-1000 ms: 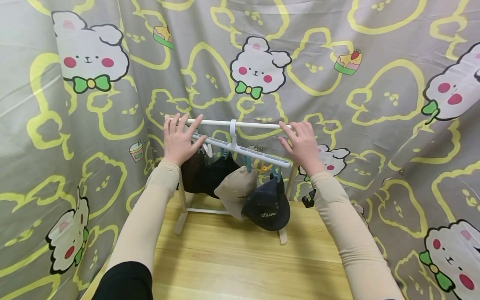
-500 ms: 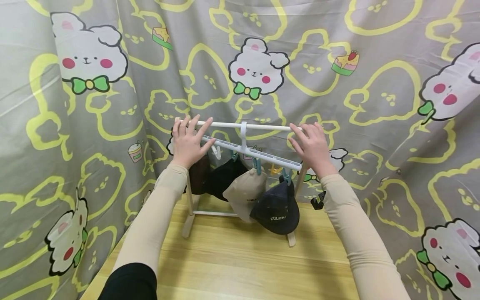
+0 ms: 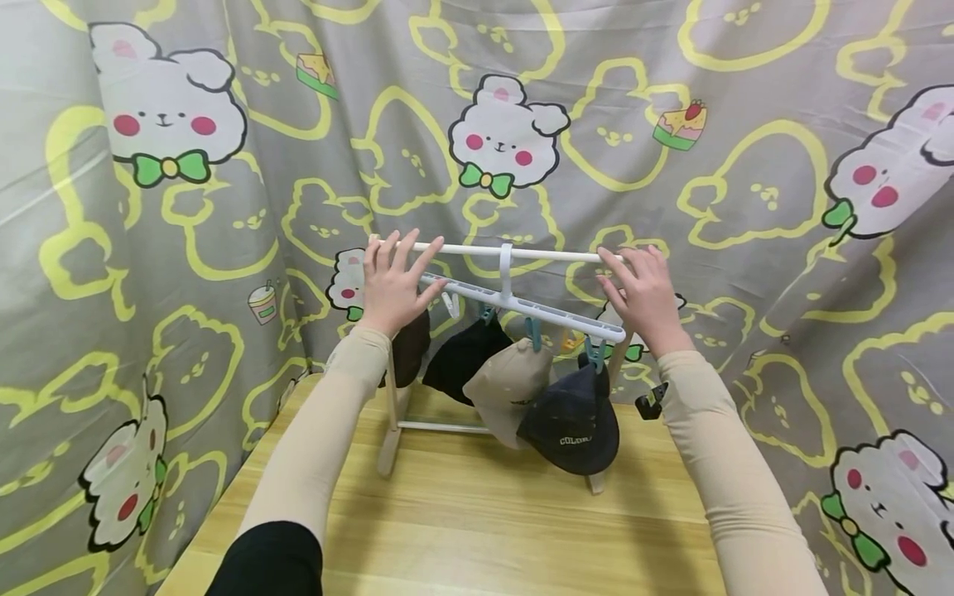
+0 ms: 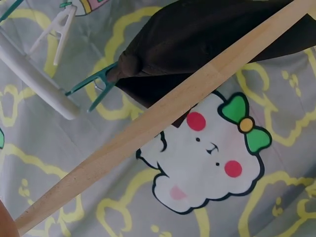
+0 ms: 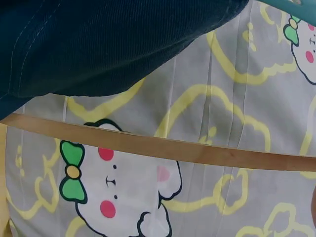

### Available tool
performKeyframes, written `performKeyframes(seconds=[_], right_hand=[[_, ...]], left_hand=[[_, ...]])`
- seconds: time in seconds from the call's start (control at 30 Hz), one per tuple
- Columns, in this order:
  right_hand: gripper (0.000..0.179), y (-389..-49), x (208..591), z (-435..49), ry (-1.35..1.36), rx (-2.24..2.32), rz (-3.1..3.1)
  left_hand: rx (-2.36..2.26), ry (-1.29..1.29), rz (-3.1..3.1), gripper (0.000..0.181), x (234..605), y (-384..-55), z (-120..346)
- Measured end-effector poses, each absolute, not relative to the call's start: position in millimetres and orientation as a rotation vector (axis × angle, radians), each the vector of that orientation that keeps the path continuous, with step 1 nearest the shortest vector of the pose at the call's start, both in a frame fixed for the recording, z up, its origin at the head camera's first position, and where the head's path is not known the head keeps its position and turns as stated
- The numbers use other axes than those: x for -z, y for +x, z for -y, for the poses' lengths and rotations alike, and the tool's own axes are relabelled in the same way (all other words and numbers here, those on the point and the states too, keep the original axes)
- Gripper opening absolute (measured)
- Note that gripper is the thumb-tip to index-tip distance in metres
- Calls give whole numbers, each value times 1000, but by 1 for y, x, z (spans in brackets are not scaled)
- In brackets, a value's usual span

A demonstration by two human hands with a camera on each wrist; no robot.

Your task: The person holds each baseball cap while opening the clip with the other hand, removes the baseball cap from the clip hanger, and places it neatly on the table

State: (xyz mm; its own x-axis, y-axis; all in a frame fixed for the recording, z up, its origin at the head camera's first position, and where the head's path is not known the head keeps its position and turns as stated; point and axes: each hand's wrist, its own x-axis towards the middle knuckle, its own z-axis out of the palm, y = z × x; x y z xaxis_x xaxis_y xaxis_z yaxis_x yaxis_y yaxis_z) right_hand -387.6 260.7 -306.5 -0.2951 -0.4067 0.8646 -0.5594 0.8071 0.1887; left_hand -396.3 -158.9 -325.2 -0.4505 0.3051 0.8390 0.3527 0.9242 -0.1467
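My left hand (image 3: 395, 285) rests with spread, straight fingers over the left end of a small wooden rack's white top rod (image 3: 559, 256). The right hand (image 3: 644, 298) lies likewise over the right end, fingers extended. From the rod hangs a pale clip hanger (image 3: 551, 316), slanting down to the right. Clipped beneath it are a navy cap (image 3: 566, 414), a beige cap (image 3: 503, 381), a black cap (image 3: 462, 364) and a brown cap (image 3: 412, 352). Wrist views show the left post (image 4: 148, 118) before the brown cap and the right post (image 5: 173, 148) below the navy cap.
The rack's feet (image 3: 389, 451) stand on a wood-grain table (image 3: 477, 530). A patterned grey curtain (image 3: 633, 207) surrounds the back and sides. A white clip (image 3: 450, 305) and a yellow clip (image 3: 570, 339) hang without caps.
Both hands and the rack, with hanger and caps, have shifted to the right across the table. The hands keep their places at the rod's ends.
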Motion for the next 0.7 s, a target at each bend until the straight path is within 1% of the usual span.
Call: performKeyframes(seconds=[0.23,0.7], right_hand=[[49,-386,306,-274,716,-218,1919],[44,-387,305,-298,706,-199,1951]], left_hand=[[64,-497,2053,63,326,-402,146],[67,-567,2036,63,326,-412,129]])
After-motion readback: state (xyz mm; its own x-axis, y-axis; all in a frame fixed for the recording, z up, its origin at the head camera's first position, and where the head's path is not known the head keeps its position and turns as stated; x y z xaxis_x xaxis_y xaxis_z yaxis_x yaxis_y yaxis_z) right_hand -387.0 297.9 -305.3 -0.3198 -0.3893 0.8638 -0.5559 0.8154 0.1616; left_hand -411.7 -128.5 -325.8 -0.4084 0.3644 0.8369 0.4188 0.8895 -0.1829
